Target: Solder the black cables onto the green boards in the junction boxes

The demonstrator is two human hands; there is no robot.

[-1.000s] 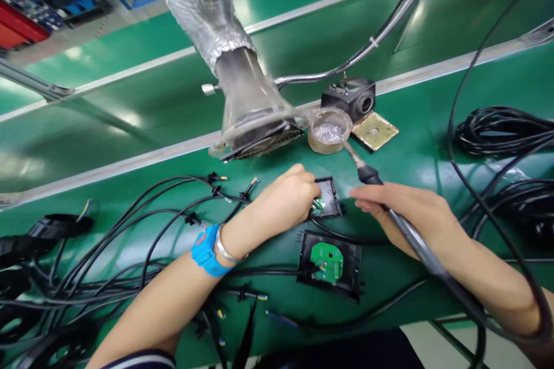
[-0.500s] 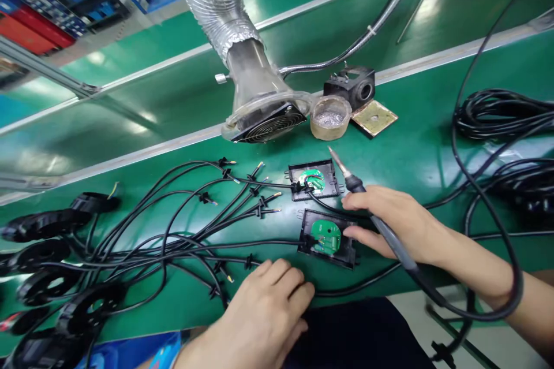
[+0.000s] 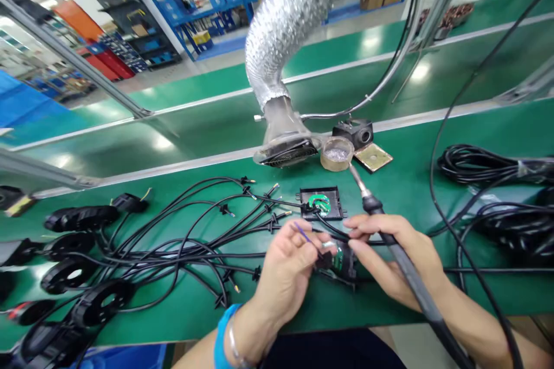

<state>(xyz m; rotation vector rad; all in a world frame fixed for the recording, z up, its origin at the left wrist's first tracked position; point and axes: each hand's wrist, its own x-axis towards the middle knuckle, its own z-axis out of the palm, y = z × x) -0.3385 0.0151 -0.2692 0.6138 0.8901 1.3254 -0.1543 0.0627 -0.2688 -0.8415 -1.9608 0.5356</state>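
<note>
My right hand [image 3: 400, 253] is wrapped round the handle of a soldering iron [image 3: 400, 259]. The iron's tip points up and left, close to the round solder pot [image 3: 336, 153]. My left hand [image 3: 288, 265] pinches a cable end [image 3: 324, 259] with a black part on it; a thin purple wire [image 3: 302, 231] sticks out by the fingers. Just beyond my fingers lies a black housing with a green circuit board [image 3: 337, 256], partly hidden and blurred. Farther back, a second black housing [image 3: 333, 190] holds a green circuit board [image 3: 319, 204] with a cable joined to it.
A fume extractor hood [image 3: 288, 149] hangs over the bench's far side. Beside the pot are an iron stand [image 3: 355, 133] and a yellowish sponge tray [image 3: 373, 157]. Black cables [image 3: 194, 250] with bare ends spread at left, near round black parts [image 3: 101, 299]. Coiled cables [image 3: 476, 164] lie at right.
My left hand has risen from the bench edge and now pinches a cable end with a purple wire. The iron has tilted more upright, its tip nearer the solder pot. The view has tipped upward.
</note>
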